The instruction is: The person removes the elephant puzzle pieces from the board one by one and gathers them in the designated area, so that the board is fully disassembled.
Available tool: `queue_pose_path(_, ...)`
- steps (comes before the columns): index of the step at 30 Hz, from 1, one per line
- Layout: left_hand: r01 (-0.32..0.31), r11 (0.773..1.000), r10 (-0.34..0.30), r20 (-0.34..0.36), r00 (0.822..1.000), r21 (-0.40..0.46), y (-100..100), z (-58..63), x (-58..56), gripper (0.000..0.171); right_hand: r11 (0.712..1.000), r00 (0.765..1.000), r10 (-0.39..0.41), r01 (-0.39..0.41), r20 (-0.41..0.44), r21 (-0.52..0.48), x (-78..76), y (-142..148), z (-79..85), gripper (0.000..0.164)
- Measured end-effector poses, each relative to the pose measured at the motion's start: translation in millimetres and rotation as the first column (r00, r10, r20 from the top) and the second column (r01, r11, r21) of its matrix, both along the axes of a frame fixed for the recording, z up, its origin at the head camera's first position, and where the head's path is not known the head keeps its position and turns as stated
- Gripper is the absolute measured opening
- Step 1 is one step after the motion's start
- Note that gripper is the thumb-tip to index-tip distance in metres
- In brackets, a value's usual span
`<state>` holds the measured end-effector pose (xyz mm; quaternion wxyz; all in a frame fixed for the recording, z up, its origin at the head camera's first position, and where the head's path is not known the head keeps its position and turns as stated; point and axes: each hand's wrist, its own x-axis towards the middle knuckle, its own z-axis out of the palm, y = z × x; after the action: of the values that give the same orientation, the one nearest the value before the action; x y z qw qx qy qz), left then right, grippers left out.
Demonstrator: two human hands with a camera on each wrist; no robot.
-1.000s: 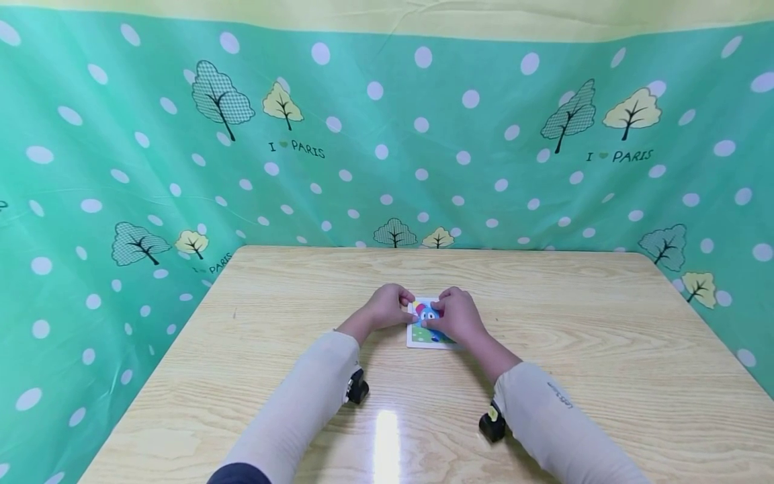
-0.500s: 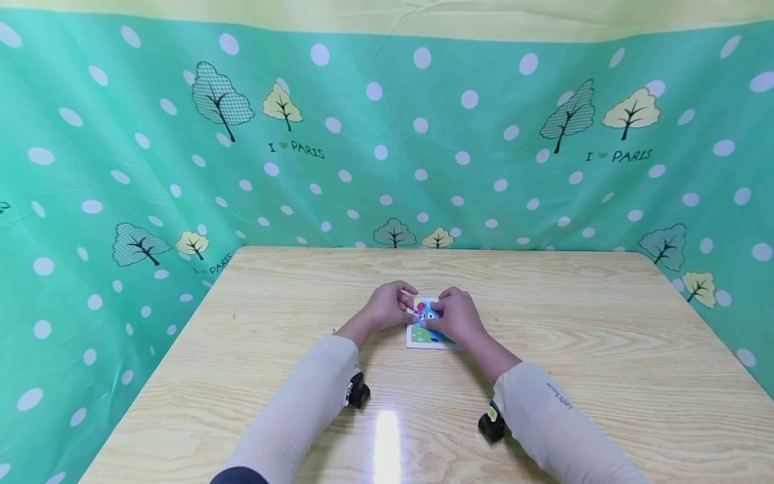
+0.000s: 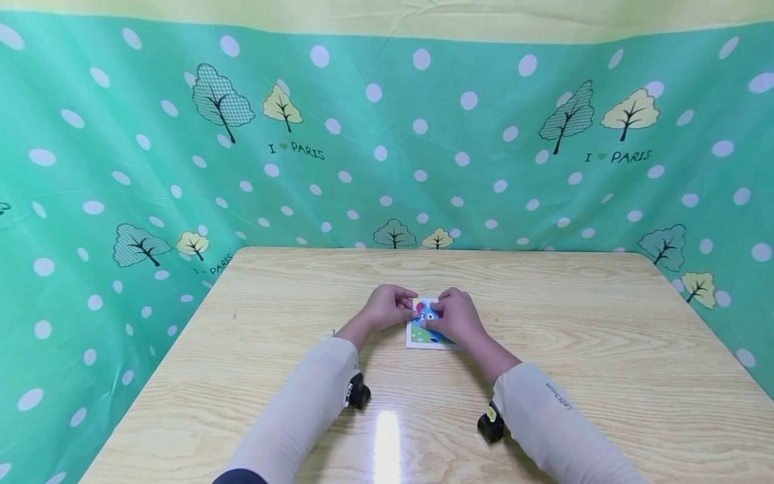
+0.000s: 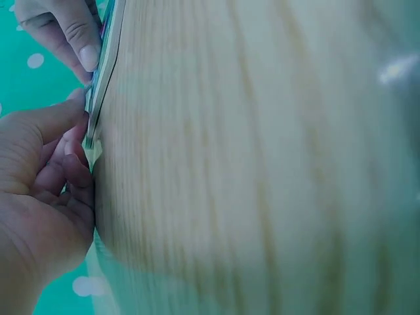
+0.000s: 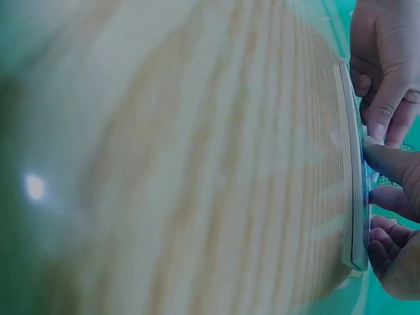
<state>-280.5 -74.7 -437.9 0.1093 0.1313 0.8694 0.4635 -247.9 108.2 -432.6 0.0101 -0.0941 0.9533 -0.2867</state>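
Observation:
A flat, square picture puzzle (image 3: 428,336) with a white border lies on the table, showing a blue cartoon animal on green. In the left wrist view the puzzle (image 4: 103,88) is edge-on, a thin layered board. My left hand (image 3: 387,308) is at its upper left corner, thumb and forefinger pinching a small puzzle piece that they mostly hide. The other left fingers curl below. My right hand (image 3: 458,316) grips the puzzle from the right, thumb and forefinger on the picture. In the right wrist view that hand's (image 5: 400,190) lower fingers bend at the board's edge (image 5: 354,216).
The wooden table (image 3: 272,316) spreads around both hands, with a bright light reflection near its front. A green dotted curtain (image 3: 363,154) hangs behind and along the sides. Black wrist cameras (image 3: 358,391) sit under both sleeves.
My left fingers shift slightly at the puzzle's upper left corner; the piece there tilted half a second ago and now lies closer to the picture. My right hand stays in place.

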Motion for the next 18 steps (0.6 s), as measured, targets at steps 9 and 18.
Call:
queue_pose_path(9,-0.032,0.994,0.029,0.032,0.999,0.100,-9,-5.4,-0.3,0.040,1.000,1.000,-0.004,0.004,0.005,0.003,0.4,0,1.0,0.050)
queue_pose_path(18,-0.046,0.984,0.037,0.059,0.998,0.171,-16,-2.6,5.6,0.041,0.999,0.999,-0.026,0.027,0.043,-0.027,-0.1,0,1.7,0.050)
